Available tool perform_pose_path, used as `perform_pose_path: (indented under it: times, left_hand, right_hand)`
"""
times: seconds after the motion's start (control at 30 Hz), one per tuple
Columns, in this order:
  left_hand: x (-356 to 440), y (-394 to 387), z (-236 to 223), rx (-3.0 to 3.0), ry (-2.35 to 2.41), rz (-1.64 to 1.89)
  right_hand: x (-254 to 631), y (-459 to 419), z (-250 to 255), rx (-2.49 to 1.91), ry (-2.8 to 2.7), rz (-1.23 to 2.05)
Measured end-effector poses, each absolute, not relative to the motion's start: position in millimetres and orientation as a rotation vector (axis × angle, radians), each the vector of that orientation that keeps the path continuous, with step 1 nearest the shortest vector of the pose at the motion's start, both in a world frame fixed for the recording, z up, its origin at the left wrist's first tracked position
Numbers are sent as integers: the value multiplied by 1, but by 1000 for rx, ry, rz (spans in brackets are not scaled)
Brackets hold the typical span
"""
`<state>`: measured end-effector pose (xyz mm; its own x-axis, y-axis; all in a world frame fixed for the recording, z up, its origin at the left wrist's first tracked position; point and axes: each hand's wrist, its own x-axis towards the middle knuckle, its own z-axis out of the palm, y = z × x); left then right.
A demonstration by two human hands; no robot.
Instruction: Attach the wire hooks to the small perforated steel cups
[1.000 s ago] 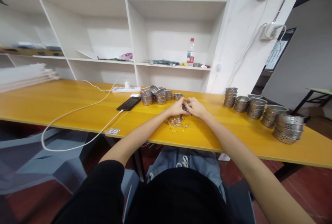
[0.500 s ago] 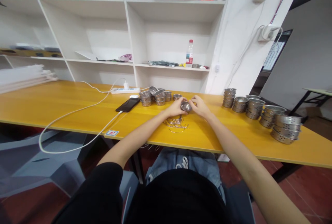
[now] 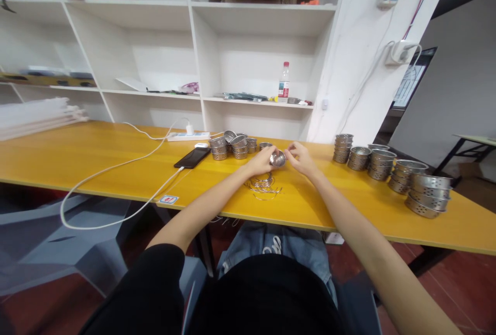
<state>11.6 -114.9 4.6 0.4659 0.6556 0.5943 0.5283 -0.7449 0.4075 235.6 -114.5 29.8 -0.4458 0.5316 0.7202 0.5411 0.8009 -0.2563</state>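
Both of my hands meet over the middle of the yellow table (image 3: pixel 77 154). My left hand (image 3: pixel 260 162) grips a small perforated metal cup (image 3: pixel 278 157), tilted so its mouth faces me. My right hand (image 3: pixel 300 156) is closed in a pinch at the cup's right rim; what its fingertips hold is too small to make out. A loose heap of thin wire rings (image 3: pixel 264 187) lies on the table just below my hands. More of the same metal cups (image 3: pixel 231 145) stand in a cluster to the left, behind my left hand.
Stacks of larger perforated metal baskets (image 3: pixel 391 168) line the table's right side. A black phone (image 3: pixel 192 157) with a white cable (image 3: pixel 116 169) and a power strip (image 3: pixel 188 136) lie left of centre. White shelves (image 3: pixel 194 56) rise behind, with a bottle (image 3: pixel 284 81) on one.
My hands have lifted the metal cup off the table and tipped its mouth toward me. My right hand has drawn a little apart to the cup's rim.
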Motion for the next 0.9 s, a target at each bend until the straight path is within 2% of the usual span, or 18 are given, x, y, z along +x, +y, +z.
perform_pose_path:
  times: [0.6,0.9]
  left_hand:
    - [16,-113,2,2474,1059,1129]
    - [15,-113,1,2458,1077,1123]
  right_hand:
    - [231,-94,10,-1183,-2285,176]
    - [226,-89,6,-1155,-2264,149]
